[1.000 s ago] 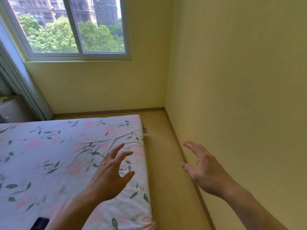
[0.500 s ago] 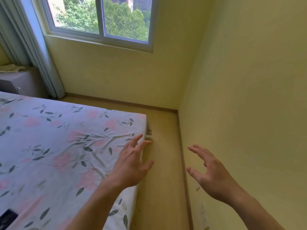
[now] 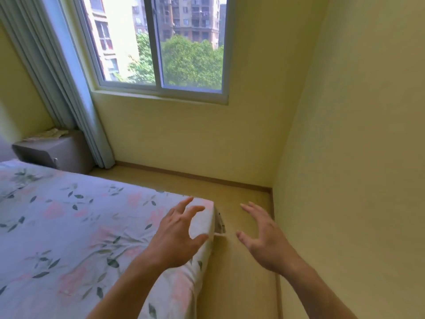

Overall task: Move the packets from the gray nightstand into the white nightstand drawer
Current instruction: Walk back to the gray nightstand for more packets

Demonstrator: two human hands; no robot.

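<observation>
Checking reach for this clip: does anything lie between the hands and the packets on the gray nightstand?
Yes. The bed fills the space between both empty hands, left and right, and the gray nightstand with packets on top.

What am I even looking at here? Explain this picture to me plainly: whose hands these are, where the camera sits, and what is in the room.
There is no machine here. A person wears a wide-angle camera on the head, looking forward and down, so you see that person's own two bare arms reaching out from the bottom of the picture.

The left hand hangs over the corner of the bed, which has a flowered sheet. The right hand hangs over the strip of floor between the bed and the yellow wall. Both have their fingers spread and hold nothing.

Far left, beside the curtain under the window, stands the gray nightstand. Something pale and flat lies on top, probably the packets, though it is too small to be sure. No white nightstand is in view.
</observation>
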